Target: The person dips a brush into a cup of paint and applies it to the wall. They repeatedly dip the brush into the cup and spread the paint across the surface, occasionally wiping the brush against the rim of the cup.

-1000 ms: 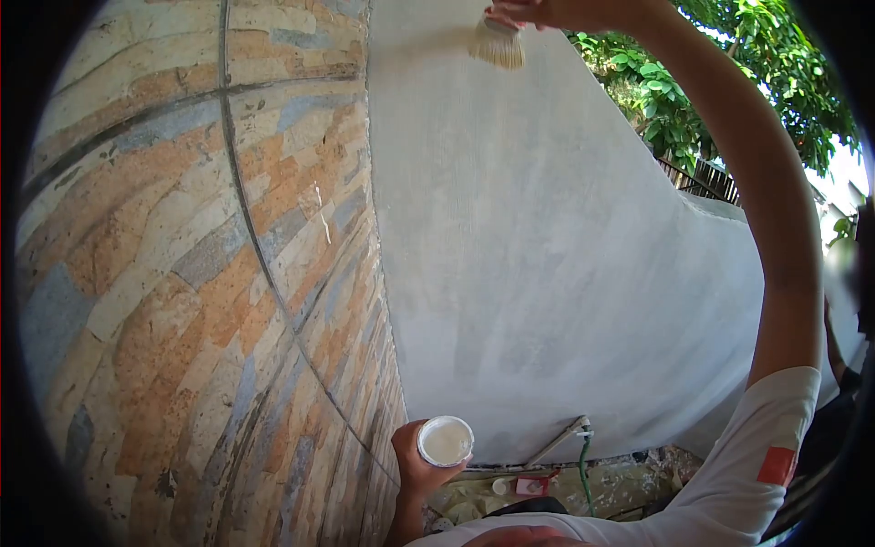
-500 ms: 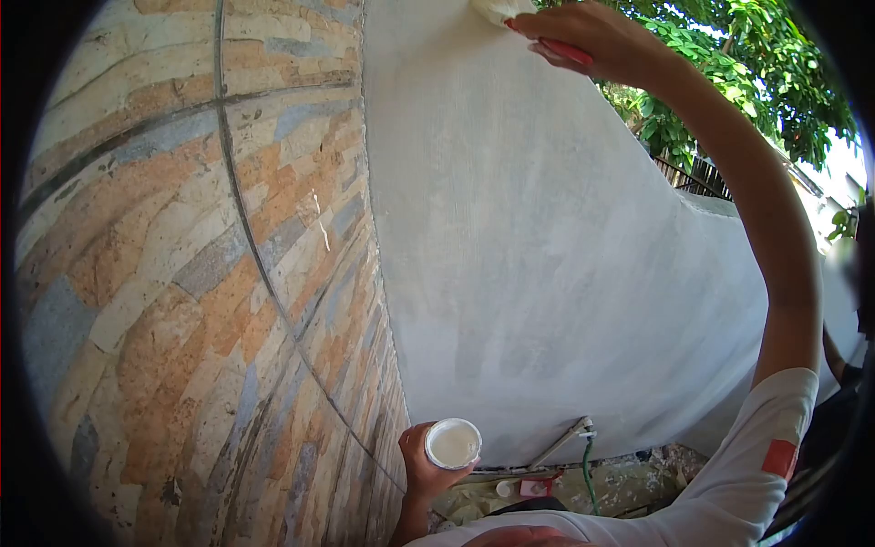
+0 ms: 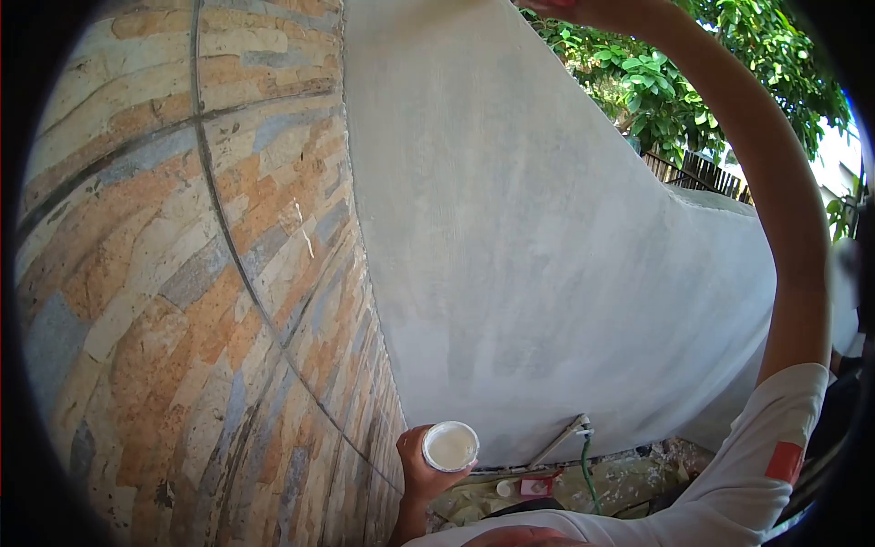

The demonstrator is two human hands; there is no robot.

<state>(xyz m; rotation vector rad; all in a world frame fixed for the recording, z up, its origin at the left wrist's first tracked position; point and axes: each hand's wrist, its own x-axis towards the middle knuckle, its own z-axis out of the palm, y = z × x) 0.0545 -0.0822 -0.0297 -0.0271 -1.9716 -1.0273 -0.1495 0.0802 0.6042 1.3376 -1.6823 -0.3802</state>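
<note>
- Cupping the container (image 3: 450,423) from its side, the left hand (image 3: 419,468) held it low and mouth upward, presumably so its whitish contents (image 3: 450,448) would not spill.
- Held high, the right hand (image 3: 592,11) was cropped by the upper edge of view; I could not tell what it gripped.
- Behind stood the grey wall (image 3: 529,228), a green hose (image 3: 589,474) near its foot.
- Beyond, foliage (image 3: 656,82) overhung a dark fence (image 3: 706,173).

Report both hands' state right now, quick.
Left hand: closed around a cup of whitish liquid.
Right hand: cut off by the top edge; grip cannot be told.
</note>
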